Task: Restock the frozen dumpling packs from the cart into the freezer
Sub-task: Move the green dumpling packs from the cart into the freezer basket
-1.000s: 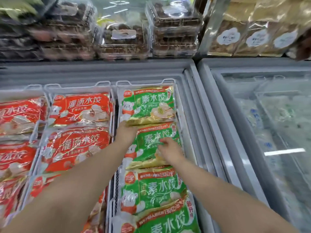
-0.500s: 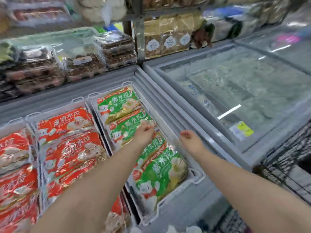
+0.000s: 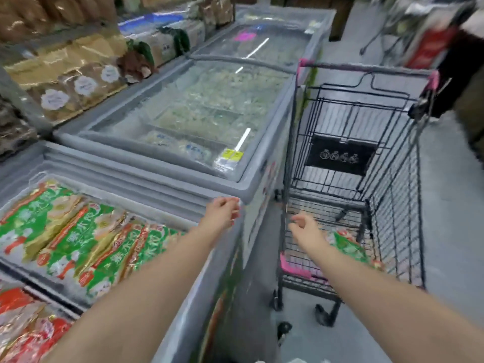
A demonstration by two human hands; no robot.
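Observation:
Green dumpling packs (image 3: 78, 239) lie in a row in a wire basket of the open freezer (image 3: 146, 179) at the left. Red dumpling packs (image 3: 28, 328) fill the basket nearer me. My left hand (image 3: 222, 212) hovers over the freezer's right rim, fingers loosely curled, holding nothing. My right hand (image 3: 305, 227) reaches over the near end of the black wire cart (image 3: 392, 179), fingers apart and empty. One green dumpling pack (image 3: 351, 247) lies on the cart's floor, partly hidden by my right forearm.
A second freezer (image 3: 251, 184) with a shut glass lid stands behind the open one, beside the cart. Shelves of bagged goods (image 3: 65, 85) run along the left. A person in dark clothes (image 3: 455, 61) stands at the far right of the aisle.
My view has swung right from the freezer to the cart. Both hands left the green packs and moved right; the right hand now reaches into the cart.

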